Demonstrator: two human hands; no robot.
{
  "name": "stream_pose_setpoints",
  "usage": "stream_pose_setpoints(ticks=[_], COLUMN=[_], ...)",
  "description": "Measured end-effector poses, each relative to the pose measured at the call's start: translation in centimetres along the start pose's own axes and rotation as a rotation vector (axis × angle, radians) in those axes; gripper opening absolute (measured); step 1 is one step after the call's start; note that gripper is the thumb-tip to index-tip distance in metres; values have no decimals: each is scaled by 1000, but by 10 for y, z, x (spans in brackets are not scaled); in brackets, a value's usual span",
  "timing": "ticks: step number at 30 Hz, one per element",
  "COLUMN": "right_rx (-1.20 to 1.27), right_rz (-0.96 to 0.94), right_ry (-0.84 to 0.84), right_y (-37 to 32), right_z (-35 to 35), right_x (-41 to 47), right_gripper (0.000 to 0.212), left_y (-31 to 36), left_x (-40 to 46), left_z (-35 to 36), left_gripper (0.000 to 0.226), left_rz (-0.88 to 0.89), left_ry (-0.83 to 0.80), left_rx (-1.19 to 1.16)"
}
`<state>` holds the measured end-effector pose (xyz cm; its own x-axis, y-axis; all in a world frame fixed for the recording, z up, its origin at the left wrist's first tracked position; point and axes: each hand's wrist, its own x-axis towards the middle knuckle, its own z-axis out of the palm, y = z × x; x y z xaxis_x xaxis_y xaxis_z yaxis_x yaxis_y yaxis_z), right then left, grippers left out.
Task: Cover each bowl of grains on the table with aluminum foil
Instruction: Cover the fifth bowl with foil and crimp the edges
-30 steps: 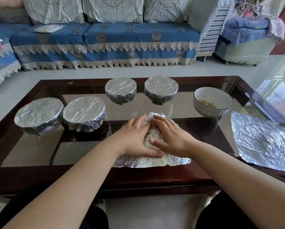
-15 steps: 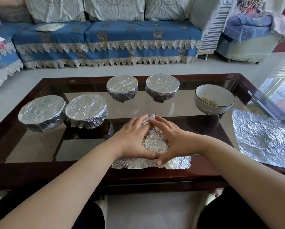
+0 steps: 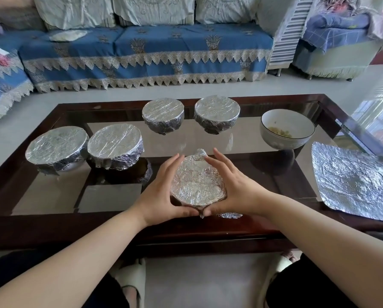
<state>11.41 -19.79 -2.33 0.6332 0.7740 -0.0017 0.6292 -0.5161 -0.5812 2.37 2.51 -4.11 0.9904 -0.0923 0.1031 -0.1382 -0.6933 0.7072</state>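
Six bowls stand on a dark wood-framed glass table [image 3: 241,150]; five wear foil, one does not.

Item 1: foil-wrapped bowl [image 3: 198,185], between the hands at the near edge of the table. The left hand [image 3: 161,192] cups its left flank and the right hand [image 3: 232,190] its right flank, fingers curved against the foil and thumbs nearly meeting at the near side. Foil is pressed flat across the top; a crumpled tag sticks up at the far side, by the fingertips.

Items 2 and 3: two larger covered bowls, touching or nearly so, off to the left of the left hand: the outer one [image 3: 56,148] and the inner one [image 3: 115,146].

Items 4 and 5: two smaller covered bowls beyond the hands, left covered bowl [image 3: 163,114] and right covered bowl [image 3: 216,113], apart from each other.

Item 6: uncovered bowl [image 3: 287,130], white, beyond and to the right of the right hand, with a small amount of pale grains [image 3: 279,132] in the bottom.

Item 7: loose foil sheet [image 3: 352,181], creased, lying flat on the table well to the right of the right hand, its near corner at the table edge.

Surroundings: blue sofa [image 3: 141,56] with lace trim beyond the table; pale slippers [image 3: 131,278] on the floor below the forearms.
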Motion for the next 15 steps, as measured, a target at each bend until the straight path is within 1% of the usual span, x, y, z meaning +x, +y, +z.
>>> stream_pose_setpoints(ticks=[4, 7, 9, 12, 15], right_rx=[195, 287, 283, 266, 231], right_rz=[-4, 0, -18, -53, -58], right_ry=[77, 135, 171, 219, 239], right_y=[7, 7, 9, 14, 17], right_z=[10, 18, 22, 25, 26], right_x=[-4, -7, -7, -6, -5], right_gripper=[127, 125, 126, 128, 128], left_y=[-6, -12, -14, -13, -12], left_x=[-5, -6, -6, -6, -5], left_z=[9, 13, 14, 13, 12], left_gripper=[144, 154, 157, 148, 146], left_rz=[-133, -215, -235, -213, -200], left_ry=[7, -8, -20, -43, -19], left_rx=[-236, -311, -315, -256, -187])
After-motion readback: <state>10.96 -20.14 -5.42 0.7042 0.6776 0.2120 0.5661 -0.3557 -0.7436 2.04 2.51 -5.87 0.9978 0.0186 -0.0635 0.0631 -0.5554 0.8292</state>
